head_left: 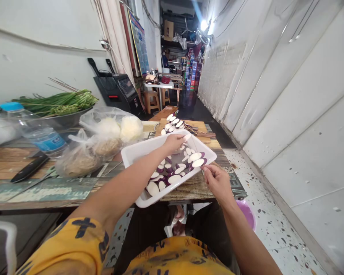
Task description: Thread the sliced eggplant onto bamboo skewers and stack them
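A white plastic tray [129, 154] full of cut eggplant slices [174, 178], white inside with purple skin, sits at the table's front edge. Over its far side, my left hand [173, 143] pinches one eggplant slice [186, 138] between its fingertips. My right hand [218, 182] is closed at the tray's right rim on a thin skewer, mostly hidden by the fingers. Two skewered eggplant slices [198, 163] extend from it over the tray. Beyond the tray, threaded eggplant skewers [173, 124] lie piled on a wooden cutting board [202, 125].
Left of the tray are knotted plastic bags [78, 158], a black-handled knife [30, 169], a water bottle [43, 133] and a bowl of green vegetables [65, 103]. A purple basin [247, 214] stands on the floor at right, near the white wall [304, 114].
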`<state>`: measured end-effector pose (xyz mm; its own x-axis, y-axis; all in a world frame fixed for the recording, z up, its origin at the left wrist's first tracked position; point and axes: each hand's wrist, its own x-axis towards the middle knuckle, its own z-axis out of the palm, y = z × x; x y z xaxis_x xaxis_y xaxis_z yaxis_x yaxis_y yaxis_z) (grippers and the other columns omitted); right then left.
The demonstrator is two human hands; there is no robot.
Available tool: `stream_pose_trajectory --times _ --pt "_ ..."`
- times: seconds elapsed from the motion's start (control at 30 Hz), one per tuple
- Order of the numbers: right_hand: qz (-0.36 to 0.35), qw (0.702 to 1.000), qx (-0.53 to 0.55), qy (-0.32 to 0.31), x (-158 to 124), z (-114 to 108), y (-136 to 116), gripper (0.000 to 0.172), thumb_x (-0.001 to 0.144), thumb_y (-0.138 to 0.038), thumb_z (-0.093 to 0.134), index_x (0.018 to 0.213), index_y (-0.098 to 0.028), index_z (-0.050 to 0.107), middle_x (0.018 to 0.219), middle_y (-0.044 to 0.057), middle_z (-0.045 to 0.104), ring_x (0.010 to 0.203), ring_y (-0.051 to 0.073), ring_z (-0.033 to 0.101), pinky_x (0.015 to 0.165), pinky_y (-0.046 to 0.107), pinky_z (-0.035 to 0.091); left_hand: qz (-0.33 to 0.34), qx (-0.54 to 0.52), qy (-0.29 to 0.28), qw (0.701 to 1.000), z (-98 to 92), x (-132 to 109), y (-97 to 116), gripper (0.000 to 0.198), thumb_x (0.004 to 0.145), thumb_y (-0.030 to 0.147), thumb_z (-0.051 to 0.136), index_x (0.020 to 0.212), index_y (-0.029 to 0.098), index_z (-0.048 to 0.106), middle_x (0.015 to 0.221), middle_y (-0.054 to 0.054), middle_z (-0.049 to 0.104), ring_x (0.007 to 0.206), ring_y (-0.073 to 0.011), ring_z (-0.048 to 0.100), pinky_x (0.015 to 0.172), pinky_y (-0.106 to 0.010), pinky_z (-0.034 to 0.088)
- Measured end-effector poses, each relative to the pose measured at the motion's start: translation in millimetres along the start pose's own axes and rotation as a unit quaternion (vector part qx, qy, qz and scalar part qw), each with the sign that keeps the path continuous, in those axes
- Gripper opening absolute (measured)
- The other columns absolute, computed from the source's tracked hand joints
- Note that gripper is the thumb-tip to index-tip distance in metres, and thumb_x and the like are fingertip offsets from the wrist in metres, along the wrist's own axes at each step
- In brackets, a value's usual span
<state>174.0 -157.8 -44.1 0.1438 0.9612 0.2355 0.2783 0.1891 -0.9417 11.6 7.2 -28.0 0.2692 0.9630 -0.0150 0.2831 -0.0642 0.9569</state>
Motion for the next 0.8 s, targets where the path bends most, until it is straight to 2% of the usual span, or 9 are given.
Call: stream_pose_trajectory --times 0.07,0.13,0.2,0.27,0.33,0.43,0.5,0.67,0.8 --pt "0.013 1.0 0.02 -0.007 -2.8 -0.1 -1.3 0.027 0.08 -0.038 0.052 0.086 -0.014 0.063 0.048 -0.005 0.042 0.042 0.008 0.036 0.041 0.021 0.029 -0.041 -0.171 -0.038 0.984 -0.5 -1.5 6.2 0.035 0.077 0.019 0.052 0.111 0.018 0.058 0.078 -0.006 0.063 0.044 -0.0048 0.04 0.04 -0.017 0.025" --pt "0.018 0.999 0.027 -0.007 -4.8 0.3 -2.3 0.027 0.08 -0.038 0.052 0.086 -0.014 0.063 0.048 -0.005 0.042 0.042 0.008 0.036 0.041 0.02 0.029 -0.083 -0.288 -0.077 0.951 0.2 -4.3 12.7 0.035 0.075 0.013 0.052 0.11 0.018 0.057 0.072 -0.004 0.06 0.042 -0.0036 0.039 0.038 -0.015 0.024" --pt "0.019 0.999 0.027 -0.007 -6.0 1.3 -2.4 0.026 0.08 -0.038 0.053 0.085 -0.014 0.062 0.048 -0.005 0.042 0.042 0.008 0.035 0.041 0.02 0.028 -0.104 -0.367 -0.079 0.921 2.1 -7.8 18.5 0.029 0.075 0.01 0.053 0.103 0.016 0.059 0.068 -0.003 0.058 0.044 -0.004 0.042 0.039 -0.015 0.03" --pt "0.02 0.999 0.027 -0.009 -6.3 2.4 -1.2 0.026 0.08 -0.037 0.052 0.086 -0.014 0.062 0.049 -0.005 0.042 0.043 0.008 0.035 0.041 0.02 0.028 -0.092 -0.415 -0.068 0.902 4.8 -11.1 22.7 0.018 0.076 0.011 0.055 0.093 0.012 0.062 0.071 -0.004 0.059 0.051 -0.0053 0.049 0.045 -0.015 0.038" --pt "0.021 0.999 0.031 -0.013 -6.0 3.2 0.5 0.027 0.08 -0.038 0.052 0.087 -0.014 0.061 0.049 -0.005 0.042 0.043 0.008 0.035 0.04 0.02 0.028 -0.065 -0.429 -0.053 0.899 7.1 -13.3 24.4 0.013 0.075 0.009 0.056 0.086 0.008 0.063 0.074 -0.006 0.06 0.058 -0.0063 0.053 0.054 -0.017 0.044" --pt "0.021 0.999 0.031 -0.011 -5.9 2.9 1.2 0.028 0.08 -0.038 0.051 0.087 -0.013 0.061 0.049 -0.005 0.042 0.043 0.008 0.035 0.041 0.02 0.028 -0.042 -0.415 -0.03 0.908 8.4 -13.9 23.2 0.024 0.071 0.0 0.058 0.093 0.008 0.063 0.071 -0.005 0.061 0.06 -0.0066 0.055 0.061 -0.019 0.047" --pt "0.021 1.0 0.019 -0.008 -7.0 1.7 0.0 0.029 0.08 -0.038 0.051 0.088 -0.013 0.061 0.049 -0.005 0.042 0.044 0.008 0.036 0.041 0.02 0.029 -0.042 -0.407 -0.017 0.912 7.9 -12.9 21.6 0.031 0.069 0.0 0.061 0.098 0.011 0.062 0.069 -0.003 0.06 0.059 -0.0075 0.056 0.059 -0.02 0.046" --pt "0.015 0.999 -0.034 0.004 -11.3 -1.0 -3.6 0.03 0.08 -0.038 0.05 0.089 -0.012 0.063 0.051 -0.004 0.044 0.046 0.009 0.039 0.043 0.021 0.032 -0.042 -0.392 -0.001 0.919 5.0 -10.4 20.1 0.016 0.067 0.008 0.067 0.082 0.008 0.065 0.07 -0.006 0.062 0.054 -0.0058 0.052 0.047 -0.015 0.039" --pt "0.006 0.998 -0.056 0.008 -11.8 -1.5 -4.1 0.03 0.08 -0.037 0.05 0.089 -0.013 0.065 0.052 -0.003 0.046 0.048 0.01 0.041 0.045 0.021 0.034 -0.053 -0.381 0.003 0.923 4.0 -10.2 21.0 0.013 0.07 0.009 0.064 0.082 0.007 0.066 0.073 -0.01 0.065 0.049 -0.0046 0.048 0.041 -0.014 0.035"
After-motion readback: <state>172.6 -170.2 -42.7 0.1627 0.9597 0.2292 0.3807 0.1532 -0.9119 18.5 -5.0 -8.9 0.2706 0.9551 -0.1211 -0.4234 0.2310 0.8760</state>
